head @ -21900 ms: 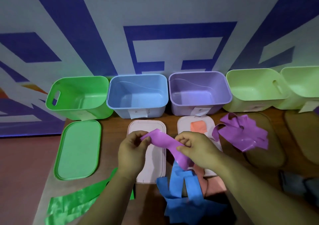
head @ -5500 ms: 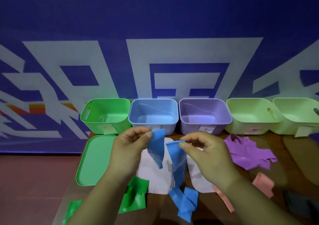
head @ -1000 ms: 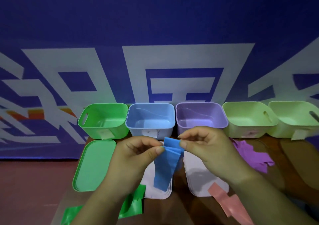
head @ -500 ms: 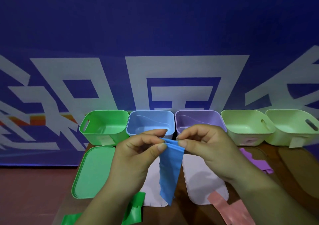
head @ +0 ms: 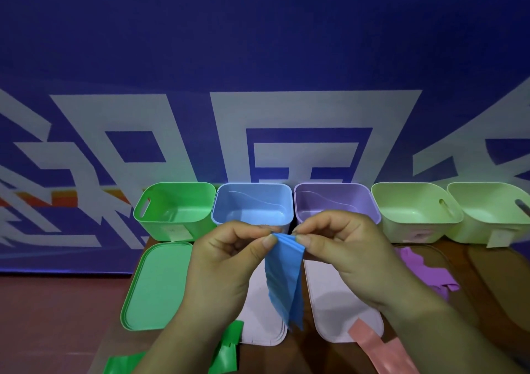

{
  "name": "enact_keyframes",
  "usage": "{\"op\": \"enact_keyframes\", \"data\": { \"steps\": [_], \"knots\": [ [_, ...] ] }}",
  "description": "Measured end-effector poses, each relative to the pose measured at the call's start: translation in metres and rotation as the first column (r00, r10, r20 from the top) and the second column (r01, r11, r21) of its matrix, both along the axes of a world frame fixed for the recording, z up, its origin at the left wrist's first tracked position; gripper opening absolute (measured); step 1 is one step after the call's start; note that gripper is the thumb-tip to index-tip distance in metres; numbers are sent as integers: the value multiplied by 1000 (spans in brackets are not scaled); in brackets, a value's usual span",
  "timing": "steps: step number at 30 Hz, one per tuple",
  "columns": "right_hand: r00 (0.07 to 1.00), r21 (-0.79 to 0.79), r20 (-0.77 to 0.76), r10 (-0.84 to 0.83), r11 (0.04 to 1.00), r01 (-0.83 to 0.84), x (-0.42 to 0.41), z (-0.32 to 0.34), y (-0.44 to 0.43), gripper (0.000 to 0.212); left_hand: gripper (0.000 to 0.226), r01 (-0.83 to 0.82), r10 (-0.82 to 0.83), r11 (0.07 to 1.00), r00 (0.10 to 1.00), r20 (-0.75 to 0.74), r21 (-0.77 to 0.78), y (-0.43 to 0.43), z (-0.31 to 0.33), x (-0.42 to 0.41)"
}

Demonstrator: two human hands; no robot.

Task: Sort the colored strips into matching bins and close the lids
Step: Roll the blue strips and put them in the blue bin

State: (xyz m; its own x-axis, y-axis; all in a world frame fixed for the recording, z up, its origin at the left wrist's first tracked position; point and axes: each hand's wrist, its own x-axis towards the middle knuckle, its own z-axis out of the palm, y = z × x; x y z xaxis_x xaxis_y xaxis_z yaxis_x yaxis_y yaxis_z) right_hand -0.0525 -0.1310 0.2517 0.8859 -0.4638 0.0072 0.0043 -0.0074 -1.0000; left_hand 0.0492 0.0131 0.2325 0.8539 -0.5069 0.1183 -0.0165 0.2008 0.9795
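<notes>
As I watch, left hand (head: 226,261) and right hand (head: 344,247) each pinch the top edge of the folded blue strips (head: 285,282), thumb against forefinger | strips hang over the gap between two white lids (head: 258,316), just near of the open blue bin (head: 252,210) | green strips (head: 228,342) near-left, purple strips (head: 415,264) right, pink strip (head: 381,348) near-right.

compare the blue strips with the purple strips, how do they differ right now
The blue strips are held up above the table, while the purple strips lie on it at the right. The blue strips are pinched at the top by the left hand and right hand; the purple strips are untouched. The blue strips hang gathered in one bundle; the purple strips sprawl loosely. Both are thin, flexible strips not yet sorted.
</notes>
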Motion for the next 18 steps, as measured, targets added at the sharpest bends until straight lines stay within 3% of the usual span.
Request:
{"op": "enact_keyframes", "data": {
  "steps": [7,18],
  "knots": [
    [1000,20,17,-24,1000,23,4,-5,0,12,12,0,0,1000,999,-53,-8,-3,-4,3],
    [999,88,16,-35,996,34,10,-13,-2,16,13,-43,45,999,997,-57,29,-7,-12,8]
  ]
}}
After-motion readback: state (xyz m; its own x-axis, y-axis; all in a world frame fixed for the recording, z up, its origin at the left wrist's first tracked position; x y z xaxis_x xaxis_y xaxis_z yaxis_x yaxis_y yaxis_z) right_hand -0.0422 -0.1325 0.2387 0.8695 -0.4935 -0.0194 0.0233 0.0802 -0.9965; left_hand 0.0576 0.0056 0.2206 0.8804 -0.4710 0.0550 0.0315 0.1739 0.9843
